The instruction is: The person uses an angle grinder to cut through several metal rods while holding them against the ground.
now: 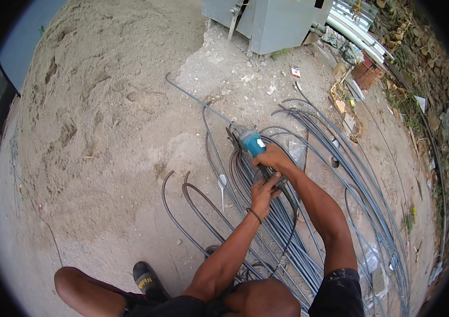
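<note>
A teal angle grinder (252,143) with a grey head lies over the far end of a bundle of steel bars (277,222). My right hand (273,158) wraps round its body from above. Closer to me, my left hand (264,193) grips the dark rear end of the tool, its fingers closed. The grinder's head is beside one long bar (198,98) that reaches out to the far left with a hooked end. Whether the disc touches that bar cannot be made out. A dark cord (293,216) runs back from the tool across the bars.
More bent bars (351,153) curve along the right. Hooked bar ends (167,198) stick out on the left, near my shoe (149,280). A sand heap (108,68) rises at far left. A grey metal cabinet (277,26) stands at the back, with bricks (366,74) and rubble to its right.
</note>
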Action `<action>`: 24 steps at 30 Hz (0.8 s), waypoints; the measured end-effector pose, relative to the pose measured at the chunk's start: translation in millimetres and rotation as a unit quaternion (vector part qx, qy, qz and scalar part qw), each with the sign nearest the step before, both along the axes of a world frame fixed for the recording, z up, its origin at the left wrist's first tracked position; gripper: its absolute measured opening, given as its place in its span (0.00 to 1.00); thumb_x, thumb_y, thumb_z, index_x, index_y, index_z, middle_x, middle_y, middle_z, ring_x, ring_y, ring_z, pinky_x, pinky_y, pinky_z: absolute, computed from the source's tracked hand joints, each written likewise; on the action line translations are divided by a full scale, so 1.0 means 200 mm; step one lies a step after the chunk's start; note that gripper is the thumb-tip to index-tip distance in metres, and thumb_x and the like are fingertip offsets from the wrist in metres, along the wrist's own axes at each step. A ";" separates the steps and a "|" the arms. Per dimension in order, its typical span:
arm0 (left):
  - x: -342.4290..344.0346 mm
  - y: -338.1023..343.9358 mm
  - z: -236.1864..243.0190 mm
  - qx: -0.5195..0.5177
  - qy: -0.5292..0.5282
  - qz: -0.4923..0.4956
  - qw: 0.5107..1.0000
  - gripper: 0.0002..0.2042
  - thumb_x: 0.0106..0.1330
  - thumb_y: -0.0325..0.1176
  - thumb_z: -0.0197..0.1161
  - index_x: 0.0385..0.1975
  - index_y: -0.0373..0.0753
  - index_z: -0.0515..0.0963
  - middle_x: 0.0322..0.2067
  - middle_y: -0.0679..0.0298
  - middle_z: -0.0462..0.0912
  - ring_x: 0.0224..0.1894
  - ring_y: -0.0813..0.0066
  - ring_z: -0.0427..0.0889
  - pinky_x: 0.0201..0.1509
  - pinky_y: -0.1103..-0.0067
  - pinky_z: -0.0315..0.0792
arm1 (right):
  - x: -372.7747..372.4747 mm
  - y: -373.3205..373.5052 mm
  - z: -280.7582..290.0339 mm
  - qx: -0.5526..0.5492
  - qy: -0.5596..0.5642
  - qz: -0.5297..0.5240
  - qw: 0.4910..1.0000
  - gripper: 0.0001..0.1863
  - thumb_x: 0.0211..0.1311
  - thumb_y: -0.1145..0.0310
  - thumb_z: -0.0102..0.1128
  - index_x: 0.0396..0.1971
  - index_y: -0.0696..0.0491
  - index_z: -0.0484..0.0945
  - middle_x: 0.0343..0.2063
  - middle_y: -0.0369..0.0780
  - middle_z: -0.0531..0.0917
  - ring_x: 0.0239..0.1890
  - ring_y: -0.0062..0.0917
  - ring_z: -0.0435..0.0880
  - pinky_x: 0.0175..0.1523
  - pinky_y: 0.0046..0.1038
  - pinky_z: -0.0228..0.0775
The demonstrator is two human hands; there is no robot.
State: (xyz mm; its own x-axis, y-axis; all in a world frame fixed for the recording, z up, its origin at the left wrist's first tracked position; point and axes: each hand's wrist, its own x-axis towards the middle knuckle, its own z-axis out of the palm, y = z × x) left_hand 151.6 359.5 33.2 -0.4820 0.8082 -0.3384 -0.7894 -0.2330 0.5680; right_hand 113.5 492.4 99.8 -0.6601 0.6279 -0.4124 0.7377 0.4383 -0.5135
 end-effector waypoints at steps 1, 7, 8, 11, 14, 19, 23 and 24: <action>0.00 0.00 0.00 0.000 -0.001 0.001 1.000 0.18 0.65 0.43 0.69 0.48 0.38 0.77 0.43 0.63 0.84 0.45 0.69 0.86 0.52 0.71 0.77 | -0.01 0.00 0.00 0.000 -0.006 0.005 1.000 0.28 0.27 0.60 0.73 0.25 0.70 0.80 0.27 0.52 0.83 0.31 0.38 0.84 0.38 0.33 0.74; 0.00 -0.01 0.02 -0.016 -0.019 0.008 1.000 0.18 0.65 0.42 0.69 0.49 0.39 0.76 0.43 0.64 0.84 0.45 0.69 0.85 0.51 0.70 0.78 | -0.01 0.01 -0.02 0.024 -0.026 0.014 0.999 0.31 0.26 0.58 0.74 0.28 0.72 0.80 0.28 0.54 0.84 0.32 0.40 0.85 0.40 0.34 0.75; -0.01 -0.01 0.02 -0.013 -0.017 0.007 1.000 0.18 0.65 0.42 0.69 0.49 0.39 0.76 0.43 0.64 0.84 0.45 0.69 0.85 0.51 0.70 0.77 | -0.02 0.00 -0.02 0.024 -0.026 0.015 0.999 0.31 0.26 0.58 0.74 0.28 0.72 0.80 0.28 0.54 0.84 0.32 0.40 0.85 0.40 0.34 0.75; -0.02 -0.02 0.02 -0.006 -0.025 0.018 0.999 0.18 0.65 0.41 0.69 0.49 0.40 0.77 0.43 0.65 0.84 0.44 0.69 0.85 0.49 0.70 0.77 | -0.05 0.00 -0.04 0.020 -0.032 0.027 0.999 0.32 0.26 0.57 0.74 0.30 0.71 0.81 0.30 0.55 0.84 0.34 0.42 0.86 0.41 0.34 0.75; -0.01 -0.01 0.04 0.005 -0.046 0.011 0.999 0.17 0.64 0.40 0.70 0.48 0.41 0.77 0.44 0.66 0.84 0.44 0.69 0.85 0.48 0.69 0.77 | -0.04 0.04 -0.09 0.081 -0.035 0.025 0.996 0.32 0.27 0.57 0.74 0.30 0.71 0.81 0.31 0.57 0.84 0.35 0.42 0.86 0.41 0.35 0.75; -0.03 -0.01 0.02 -0.015 -0.054 0.013 0.998 0.15 0.64 0.38 0.70 0.48 0.43 0.77 0.44 0.65 0.84 0.44 0.69 0.84 0.49 0.68 0.78 | -0.07 0.04 -0.11 0.048 -0.023 0.026 0.998 0.30 0.28 0.58 0.74 0.27 0.71 0.82 0.29 0.56 0.84 0.33 0.42 0.86 0.40 0.36 0.75; -0.02 -0.03 0.04 0.017 -0.061 0.021 0.998 0.15 0.64 0.39 0.70 0.47 0.43 0.78 0.43 0.65 0.84 0.45 0.69 0.84 0.50 0.68 0.77 | -0.06 0.03 -0.11 0.056 -0.026 0.034 0.998 0.29 0.27 0.58 0.74 0.26 0.70 0.82 0.28 0.55 0.84 0.31 0.42 0.86 0.39 0.36 0.75; -0.02 -0.03 0.05 0.018 -0.066 0.018 0.997 0.15 0.64 0.39 0.70 0.47 0.44 0.78 0.43 0.65 0.84 0.45 0.70 0.84 0.51 0.68 0.77 | -0.05 0.04 -0.12 0.062 -0.031 0.033 0.997 0.29 0.28 0.56 0.74 0.28 0.67 0.83 0.29 0.54 0.85 0.33 0.43 0.86 0.40 0.36 0.76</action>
State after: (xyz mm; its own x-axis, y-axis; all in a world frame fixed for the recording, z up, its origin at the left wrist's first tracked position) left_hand 148.1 353.9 44.1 -0.4649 0.8036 -0.3715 -0.8471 -0.2818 0.4506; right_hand 103.0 500.8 75.3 -0.6778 0.6322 -0.3754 0.7334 0.5452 -0.4061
